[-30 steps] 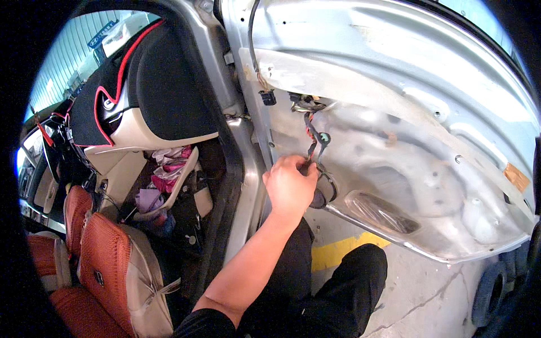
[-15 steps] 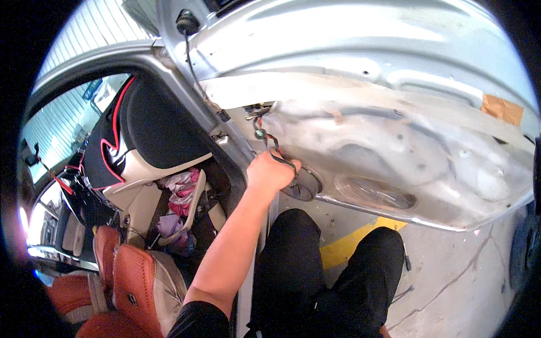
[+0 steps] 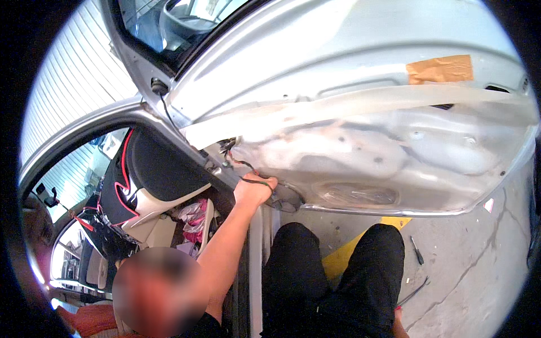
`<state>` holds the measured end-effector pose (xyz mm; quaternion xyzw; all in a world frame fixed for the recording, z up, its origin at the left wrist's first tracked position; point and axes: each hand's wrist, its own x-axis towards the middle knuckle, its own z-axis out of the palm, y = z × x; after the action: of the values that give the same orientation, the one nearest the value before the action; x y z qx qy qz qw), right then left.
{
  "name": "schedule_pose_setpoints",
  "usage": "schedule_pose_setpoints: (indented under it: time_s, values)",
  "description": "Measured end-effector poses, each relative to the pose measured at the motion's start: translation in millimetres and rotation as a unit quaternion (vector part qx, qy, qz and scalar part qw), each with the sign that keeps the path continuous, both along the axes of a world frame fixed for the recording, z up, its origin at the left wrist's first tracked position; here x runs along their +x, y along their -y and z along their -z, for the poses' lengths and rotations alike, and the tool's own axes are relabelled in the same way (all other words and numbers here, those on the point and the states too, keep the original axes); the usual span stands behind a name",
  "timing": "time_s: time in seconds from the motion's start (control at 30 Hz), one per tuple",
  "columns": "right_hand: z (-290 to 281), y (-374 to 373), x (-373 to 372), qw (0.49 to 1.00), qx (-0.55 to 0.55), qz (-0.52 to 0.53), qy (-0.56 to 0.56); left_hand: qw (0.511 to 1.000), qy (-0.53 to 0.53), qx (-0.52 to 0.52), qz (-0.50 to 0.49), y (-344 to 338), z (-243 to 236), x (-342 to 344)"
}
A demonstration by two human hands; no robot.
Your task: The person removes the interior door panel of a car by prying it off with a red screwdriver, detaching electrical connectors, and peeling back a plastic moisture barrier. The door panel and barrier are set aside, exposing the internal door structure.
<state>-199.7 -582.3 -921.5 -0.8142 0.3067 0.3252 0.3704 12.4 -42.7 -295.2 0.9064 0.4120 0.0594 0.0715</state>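
Note:
A silver car door [image 3: 349, 62] stands open with its trim off, the inner panel under clear plastic film [image 3: 366, 152]. My left hand [image 3: 253, 190] is at the door's front lower corner, by the hinge edge. Its fingers are closed around a black cable [image 3: 255, 179] that runs down from a bundle of wires [image 3: 230, 147] sticking out of the panel. The forearm reaches up from the lower left, beside my black trousers [image 3: 338, 281]. My right hand is out of the picture.
A dark oval opening [image 3: 355, 194] lies low in the door, and a tan tape patch [image 3: 439, 69] high up. A screwdriver [image 3: 416, 250] and a thin rod [image 3: 414, 290] lie on the concrete by a yellow line [image 3: 344, 256]. Left: a black-and-red dashboard [image 3: 152, 169] and pink cloth [image 3: 194, 217].
The view has swung upward, so the door now fills the upper half. My left hand stays at the wire bundle, now higher and closed on the black cable.

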Motion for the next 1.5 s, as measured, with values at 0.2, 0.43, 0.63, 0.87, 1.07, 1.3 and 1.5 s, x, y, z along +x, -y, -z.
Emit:
schedule_pose_setpoints:
  time_s: [0.2, 0.43, 0.63, 0.87, 1.07, 1.3, 1.5]
  values:
    - [73, 16, -4, 0.983, 0.160, 0.063, 0.071, 1.000, -0.017, 0.012, 0.015, 24, -17, 31]
    - [-28, 4, 0, 0.960, -0.072, -0.266, -0.036, 0.998, -0.039, 0.027, -0.029, 8, -5, 3]
    - [-62, -4, 6, 0.993, -0.056, 0.052, -0.089, 0.999, -0.024, 0.019, -0.016, 3, -1, 9]
    - [-26, 2, -5, 0.993, -0.108, -0.008, -0.043, 1.000, -0.013, 0.002, 0.000, 5, -5, 7]
    - [-8, 10, -10, 0.988, -0.140, -0.055, -0.025, 1.000, 0.002, 0.019, 0.007, -3, -4, 12]
    - [-15, 17, -9, 0.993, -0.112, 0.003, -0.040, 0.999, -0.034, 0.018, 0.010, -2, -4, 11]
    - [-7, 40, -27, 0.994, -0.087, 0.057, -0.043, 0.999, 0.019, 0.010, 0.043, -24, 14, 4]
